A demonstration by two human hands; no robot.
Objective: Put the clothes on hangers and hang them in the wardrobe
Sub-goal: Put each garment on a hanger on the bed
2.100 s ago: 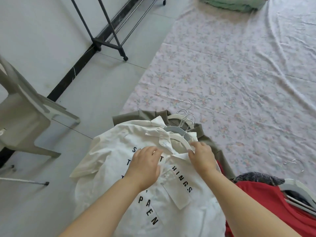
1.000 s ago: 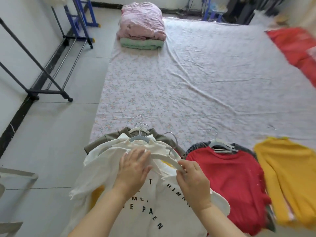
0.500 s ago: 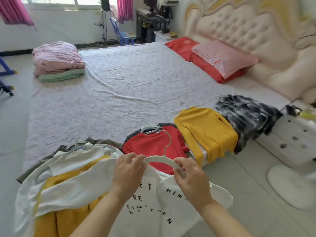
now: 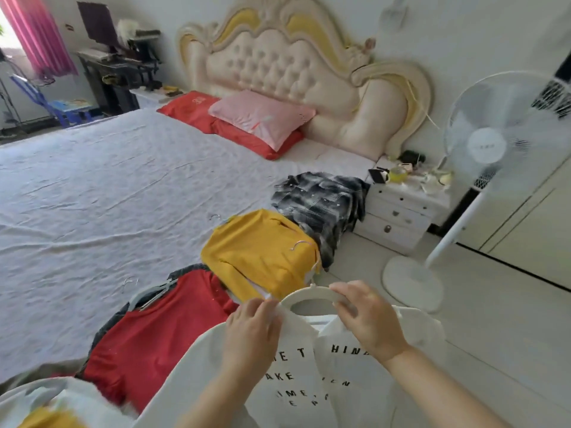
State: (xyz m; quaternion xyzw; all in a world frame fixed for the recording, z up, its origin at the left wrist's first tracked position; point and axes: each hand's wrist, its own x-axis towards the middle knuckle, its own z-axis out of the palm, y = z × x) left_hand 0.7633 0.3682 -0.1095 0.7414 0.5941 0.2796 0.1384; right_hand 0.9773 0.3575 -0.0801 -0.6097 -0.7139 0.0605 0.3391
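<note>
**Surface.** Bed with a pale, creased sheet (image 4: 92,196), filling the left and centre of your view. Light tiled floor (image 4: 494,335) to the right of it.

**Room.** Tufted cream headboard (image 4: 278,66); 1 pink pillow (image 4: 262,118) on a red pillow (image 4: 188,109); pink curtain (image 4: 37,35) and dark desk (image 4: 117,72) at far left.

**Around.** White nightstand (image 4: 401,217) beside the bed, its top cluttered with small items too blurred to name. White pedestal fan (image 4: 494,143), its round base on the floor just beyond your right hand.

**Garments on the bed edge.** Grey plaid shirt (image 4: 321,199), yellow top (image 4: 262,251) and red top (image 4: 154,335), in a row, each overlapping the next, with metal hanger hooks showing.

**Task item.** White printed shirt (image 4: 324,381) on a white hanger (image 4: 312,293), held up in front of you, off the bed and over its near edge.

**Hands.** Your left hand (image 4: 250,332) pinches the shirt's shoulder against the hanger's left arm. Your right hand (image 4: 367,316) curls its fingers over the hanger's right arm.
</note>
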